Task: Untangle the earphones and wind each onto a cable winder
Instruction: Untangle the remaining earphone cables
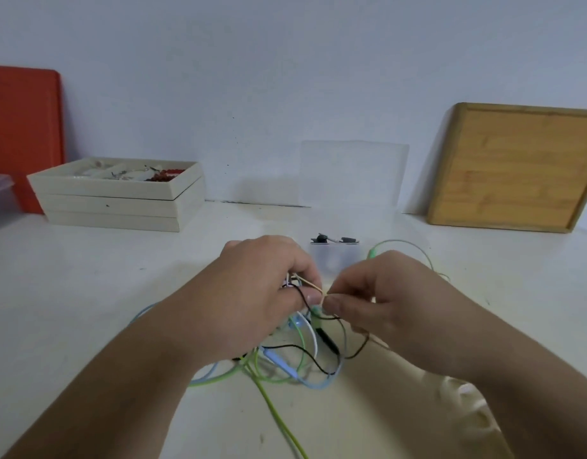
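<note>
A: Biggest first: white table, 2 hands meeting at centre. Tangle of earphones sits at 6 o'clock from the hands, directly under them, touching the table.

B: Hand states?

A: Left hand fingers curled round a bunch of cords. Right hand pinches a pale yellow cord at thumb and fingertip.

B: Which way does that cord run?

A: Short taut span, 10 to 4 o'clock, between the 2 hands. Both equally near it.

B: Other strands?

A: Green cord trails to 6 o'clock; another green loop at 1 o'clock. Next pull likely goes sideways, toward 3.

B: Winders?

A: Can't tell; small clear box at 12 holds dark bits.
</note>
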Tool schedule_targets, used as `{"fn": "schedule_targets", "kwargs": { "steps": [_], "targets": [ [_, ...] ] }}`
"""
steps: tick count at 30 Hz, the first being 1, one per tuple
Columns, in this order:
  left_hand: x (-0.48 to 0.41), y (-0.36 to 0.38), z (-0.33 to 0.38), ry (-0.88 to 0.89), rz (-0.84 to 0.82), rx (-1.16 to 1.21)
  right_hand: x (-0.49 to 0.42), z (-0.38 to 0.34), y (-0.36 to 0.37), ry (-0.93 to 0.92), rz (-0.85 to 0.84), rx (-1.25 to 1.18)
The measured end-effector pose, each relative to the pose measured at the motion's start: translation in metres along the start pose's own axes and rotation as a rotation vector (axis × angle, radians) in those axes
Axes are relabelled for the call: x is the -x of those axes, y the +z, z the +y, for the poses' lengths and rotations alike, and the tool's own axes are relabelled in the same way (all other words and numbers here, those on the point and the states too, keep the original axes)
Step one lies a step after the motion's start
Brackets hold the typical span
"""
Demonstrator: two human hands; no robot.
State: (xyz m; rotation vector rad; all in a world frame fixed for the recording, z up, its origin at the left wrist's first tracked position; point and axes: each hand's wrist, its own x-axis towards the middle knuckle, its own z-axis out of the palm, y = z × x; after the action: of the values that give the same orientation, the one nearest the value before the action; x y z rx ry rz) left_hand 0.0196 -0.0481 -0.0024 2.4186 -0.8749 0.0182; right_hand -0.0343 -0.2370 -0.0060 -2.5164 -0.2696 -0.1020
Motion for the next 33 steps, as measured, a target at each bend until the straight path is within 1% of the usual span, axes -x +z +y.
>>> {"fn": "schedule_targets", "kwargs": {
  "steps": [2,4,6,9,12,15,17,20,22,23,25,26,27,28,30,31,33],
  "targets": [
    [0.001,-0.001,0.000,0.002,0.020,0.005,0.000,-0.001,-0.003,0.031,-0.007,-0.139],
    [0.003,-0.002,-0.001,-0.030,0.062,0.031,0.000,-0.002,-0.002,0.014,-0.002,-0.238],
    [0.003,-0.001,-0.004,-0.063,0.100,0.036,0.000,-0.003,-0.002,0.011,0.061,-0.272],
    [0.002,-0.002,-0.006,-0.040,0.151,0.015,0.001,-0.004,-0.005,0.024,0.198,-0.356],
    [0.002,-0.007,-0.014,-0.053,0.201,-0.124,0.001,-0.005,-0.009,0.015,0.275,-0.612],
    [0.001,-0.014,-0.028,-0.182,0.266,-0.156,-0.001,-0.003,-0.015,0.058,0.409,-0.881],
    [-0.001,-0.017,-0.035,-0.314,0.374,-0.020,-0.003,0.000,-0.019,0.117,0.495,-1.015],
    [-0.006,-0.021,-0.039,-0.483,0.591,0.342,-0.006,0.001,-0.020,0.173,0.537,-1.145],
    [-0.009,-0.021,-0.039,-0.546,0.715,0.541,-0.006,-0.002,-0.019,0.189,0.507,-1.223],
    [-0.010,-0.021,-0.039,-0.561,0.774,0.591,-0.006,-0.005,-0.017,0.183,0.469,-1.257],
    [-0.010,-0.021,-0.036,-0.535,0.852,0.602,-0.005,-0.012,-0.011,0.159,0.364,-1.283],
    [-0.010,-0.021,-0.032,-0.475,0.851,0.594,-0.004,-0.016,-0.008,0.140,0.309,-1.270],
    [-0.009,-0.022,-0.027,-0.380,0.813,0.593,-0.004,-0.018,-0.005,0.121,0.259,-1.255],
    [-0.006,-0.023,-0.020,-0.262,0.736,0.603,-0.003,-0.020,-0.002,0.102,0.219,-1.244],
    [-0.001,-0.024,-0.007,-0.052,0.515,0.639,-0.003,-0.022,0.002,0.072,0.165,-1.256],
    [0.001,-0.023,-0.003,0.003,0.398,0.651,-0.003,-0.022,0.003,0.053,0.150,-1.274],
    [0.002,-0.018,0.001,0.016,0.210,0.578,-0.003,-0.021,0.001,0.000,0.136,-1.329]
  ]
}}
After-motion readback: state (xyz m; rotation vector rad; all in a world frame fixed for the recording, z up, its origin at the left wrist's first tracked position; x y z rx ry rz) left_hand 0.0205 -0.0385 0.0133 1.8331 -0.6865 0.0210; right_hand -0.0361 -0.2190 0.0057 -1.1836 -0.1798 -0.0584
